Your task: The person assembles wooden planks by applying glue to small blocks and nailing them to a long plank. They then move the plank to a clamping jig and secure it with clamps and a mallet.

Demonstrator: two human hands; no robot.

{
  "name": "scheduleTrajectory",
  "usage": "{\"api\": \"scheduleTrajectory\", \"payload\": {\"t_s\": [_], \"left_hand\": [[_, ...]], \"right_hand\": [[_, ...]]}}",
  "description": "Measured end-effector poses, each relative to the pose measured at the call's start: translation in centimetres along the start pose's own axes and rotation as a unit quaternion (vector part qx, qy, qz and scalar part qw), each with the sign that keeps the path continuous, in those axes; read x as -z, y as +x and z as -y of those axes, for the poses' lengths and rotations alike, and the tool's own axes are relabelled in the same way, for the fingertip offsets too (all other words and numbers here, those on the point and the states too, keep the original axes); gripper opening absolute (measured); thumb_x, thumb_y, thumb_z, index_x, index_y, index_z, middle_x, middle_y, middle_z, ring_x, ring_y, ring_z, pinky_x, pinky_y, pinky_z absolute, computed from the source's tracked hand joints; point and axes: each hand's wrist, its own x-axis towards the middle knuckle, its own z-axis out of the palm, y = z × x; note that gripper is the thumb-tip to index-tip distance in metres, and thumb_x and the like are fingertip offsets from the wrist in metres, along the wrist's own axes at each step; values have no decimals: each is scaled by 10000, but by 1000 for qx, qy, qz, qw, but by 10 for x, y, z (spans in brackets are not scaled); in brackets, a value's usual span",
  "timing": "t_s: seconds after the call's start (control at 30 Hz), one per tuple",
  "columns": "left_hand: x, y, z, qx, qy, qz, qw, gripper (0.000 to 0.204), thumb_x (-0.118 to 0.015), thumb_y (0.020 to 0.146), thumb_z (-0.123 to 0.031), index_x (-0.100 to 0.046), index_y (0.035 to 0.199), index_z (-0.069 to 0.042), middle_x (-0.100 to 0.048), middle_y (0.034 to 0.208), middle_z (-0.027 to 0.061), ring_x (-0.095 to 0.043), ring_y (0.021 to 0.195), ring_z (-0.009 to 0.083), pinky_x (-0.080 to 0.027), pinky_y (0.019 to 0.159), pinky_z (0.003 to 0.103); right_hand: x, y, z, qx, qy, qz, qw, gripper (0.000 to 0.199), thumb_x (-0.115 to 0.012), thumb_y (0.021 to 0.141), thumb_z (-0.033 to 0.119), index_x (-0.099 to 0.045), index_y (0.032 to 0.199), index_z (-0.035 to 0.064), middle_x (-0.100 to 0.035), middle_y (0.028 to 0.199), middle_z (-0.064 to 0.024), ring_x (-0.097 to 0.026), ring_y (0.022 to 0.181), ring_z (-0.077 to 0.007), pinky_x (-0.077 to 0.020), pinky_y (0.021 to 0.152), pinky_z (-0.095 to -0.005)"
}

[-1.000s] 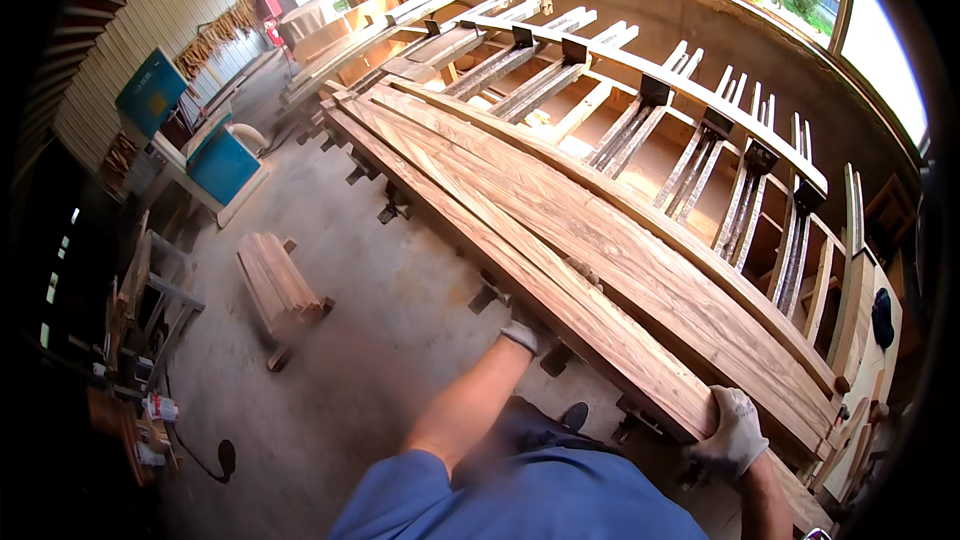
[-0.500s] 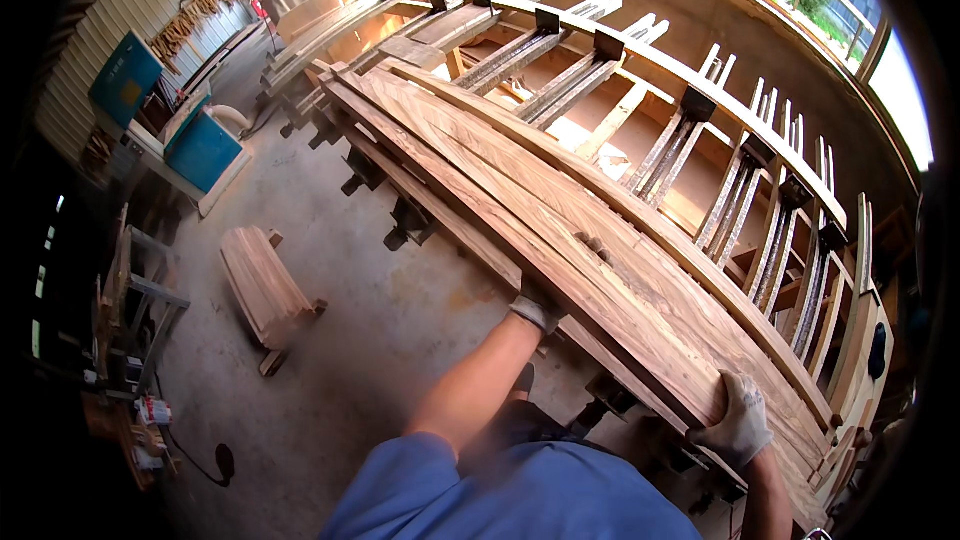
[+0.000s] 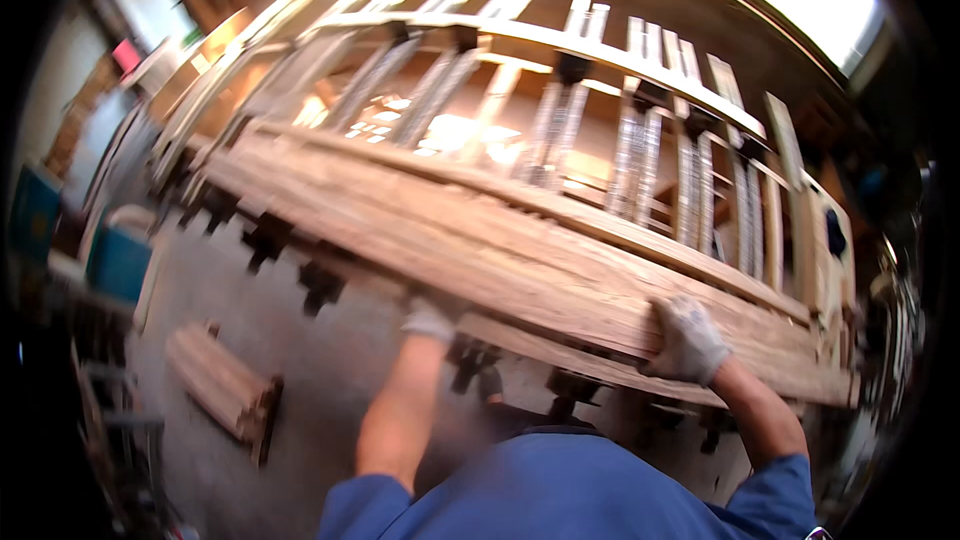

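Note:
Long brown wooden boards (image 3: 430, 215) lie side by side across a rack of metal bar clamps (image 3: 545, 140). My right hand (image 3: 688, 342), in a pale work glove, is closed round the near edge of the front board, toward its right end. Farther left, my gloved left hand (image 3: 430, 320) reaches up to the same board's near edge from below. Its fingers are hidden by the board and blurred. Along the far side of the boards runs a lighter wooden strip (image 3: 520, 195).
A short stack of wood pieces (image 3: 215, 380) rests on the concrete floor (image 3: 310, 390) at the left. Beyond it stands a teal machine (image 3: 120, 262). Dark clamp ends (image 3: 320, 285) stick out below the boards' near edge. A long pale rail (image 3: 560, 42) crosses the clamps behind.
The whole view has turned, so the boards lie more level across it. My right hand appears farther up and left, my left hand farther left, both still at the board's near edge.

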Motion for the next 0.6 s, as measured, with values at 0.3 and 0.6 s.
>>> {"api": "scheduleTrajectory", "payload": {"t_s": [0.3, 0.6], "left_hand": [[87, -70, -115, 190, -13, 312, 931, 938, -583, 946, -777, -504, 1606, -116, -461, 1668, 111, -382, 1545, 288, -331, 1256, 537], [-4, -78, -66, 35, 331, -225, 916, 828, -553, 1037, -639, -373, 1660, -123, -313, 1739, 114, -266, 1582, 330, -207, 1308, 516]], "right_hand": [[-16, 22, -15, 23, -16, 15, 1000, 648, -870, 641, 267, -650, 1175, -26, -687, 1180, -243, -663, 1158, -400, -538, 1025, -475], [-40, 20, -21, 19, 55, -16, 998, 671, -898, 596, 290, -669, 1141, -27, -694, 1138, -239, -675, 1121, -408, -535, 1024, -465]]}}
